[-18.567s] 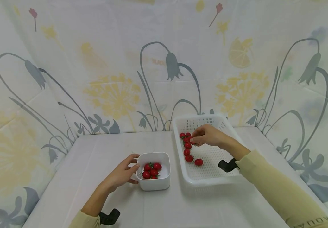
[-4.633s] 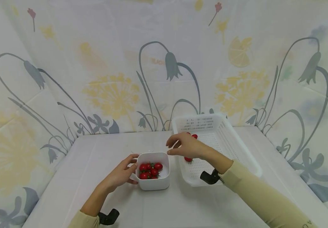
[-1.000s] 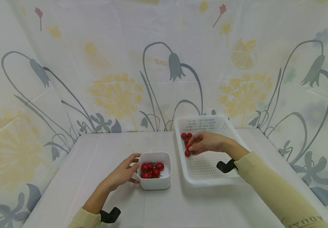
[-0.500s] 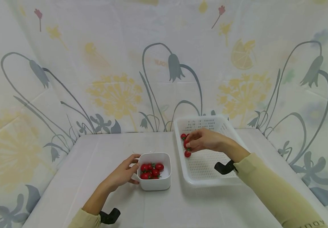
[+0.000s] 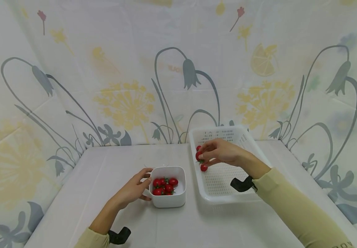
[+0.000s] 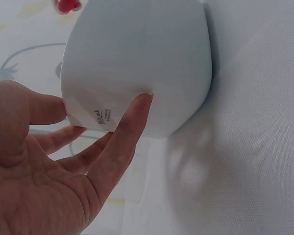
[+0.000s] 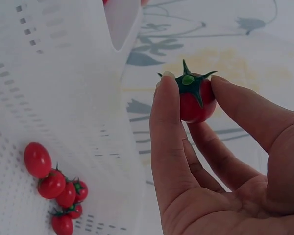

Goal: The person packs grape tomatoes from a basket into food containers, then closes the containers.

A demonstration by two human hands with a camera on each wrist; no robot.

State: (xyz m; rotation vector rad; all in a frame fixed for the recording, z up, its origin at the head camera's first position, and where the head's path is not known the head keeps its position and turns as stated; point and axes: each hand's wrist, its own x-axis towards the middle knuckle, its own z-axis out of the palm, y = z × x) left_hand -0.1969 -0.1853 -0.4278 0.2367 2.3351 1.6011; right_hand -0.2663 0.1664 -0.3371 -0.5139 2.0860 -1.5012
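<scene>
My right hand pinches a red cherry tomato by its sides, green stem cap up, between thumb and fingertips. It is raised over the left side of a white perforated basket. Several more cherry tomatoes lie on the basket floor, some of them hidden behind the hand in the head view. My left hand holds a small white container at its left side, thumb at the rim and fingers spread against the outer wall. Several cherry tomatoes sit inside the container.
The container stands to the left of the basket on a white-covered table, with a narrow gap between them. Behind the table hangs a flower-printed cloth. Black wrist mounts stick out below both wrists.
Within the last second my right hand has lifted a cherry tomato and moved slightly left. Over the longer span, tomatoes in the basket have become fewer. My left hand stays at the container.
</scene>
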